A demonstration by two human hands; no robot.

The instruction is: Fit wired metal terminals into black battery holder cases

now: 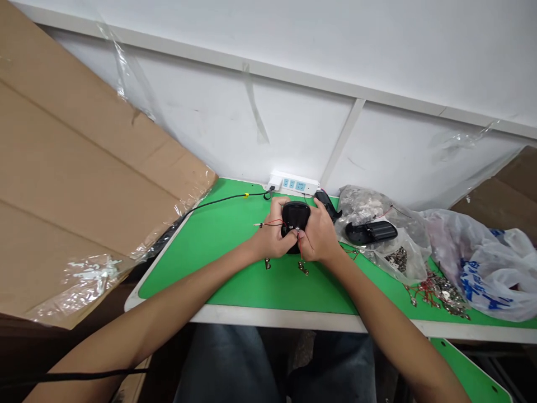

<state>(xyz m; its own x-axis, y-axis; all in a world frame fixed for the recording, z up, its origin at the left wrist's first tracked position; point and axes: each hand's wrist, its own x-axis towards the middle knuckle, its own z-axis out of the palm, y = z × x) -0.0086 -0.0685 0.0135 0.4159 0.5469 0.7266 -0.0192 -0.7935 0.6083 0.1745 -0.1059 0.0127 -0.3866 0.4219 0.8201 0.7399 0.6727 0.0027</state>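
A black plastic housing (296, 212) is gripped from both sides above the green table, tilted so that its hollow inside faces me. My left hand (277, 232) is closed around its left side, and my right hand (318, 232) around its right. Both thumbs press together near its lower middle, where small metal pieces show. A red and a black wire (272, 223) stick out to the left, with a small connector at their end. Another red wire (300, 246) hangs down beside the right thumb. Small metal contacts (302, 268) lie on the table just below my hands.
Behind my hands, a white power strip (300, 183) stands against the wall, with a black cable (226, 200) leading left. To the right lie a black housing (371, 232) on a clear bag, a heap of wired metal contacts (447, 294) and a white plastic bag (499, 274). Cardboard (84, 168) leans at left.
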